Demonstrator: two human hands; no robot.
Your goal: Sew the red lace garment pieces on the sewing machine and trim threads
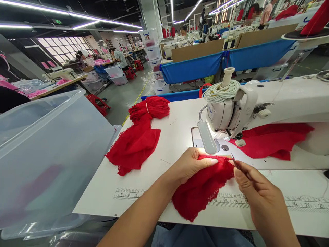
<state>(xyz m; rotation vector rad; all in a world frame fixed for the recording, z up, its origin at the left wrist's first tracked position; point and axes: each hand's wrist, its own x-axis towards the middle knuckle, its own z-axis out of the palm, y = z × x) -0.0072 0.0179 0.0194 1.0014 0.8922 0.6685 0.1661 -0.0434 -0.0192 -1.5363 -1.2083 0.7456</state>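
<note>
My left hand [191,164] pinches the upper edge of a red lace-edged fabric piece [197,195], which hangs down over the table's front edge. At the other end of that edge, my right hand [259,192] grips a slim pointed metal tool [235,161], its tip upward. My right fingertips are at the fabric's corner; whether they also pinch it I cannot tell. Just beyond both hands stands a white sewing machine [257,103], its needle area partly hidden by a small lamp [207,137]. More red fabric [277,139] lies under the machine's arm.
On the table's left lie a tied red bundle [151,108] and loose red fabric [136,145]. A printed ruler [128,194] runs along the front edge. A large translucent bin [59,157] stands left. Blue cloth [192,68] hangs behind; people sit at distant machines.
</note>
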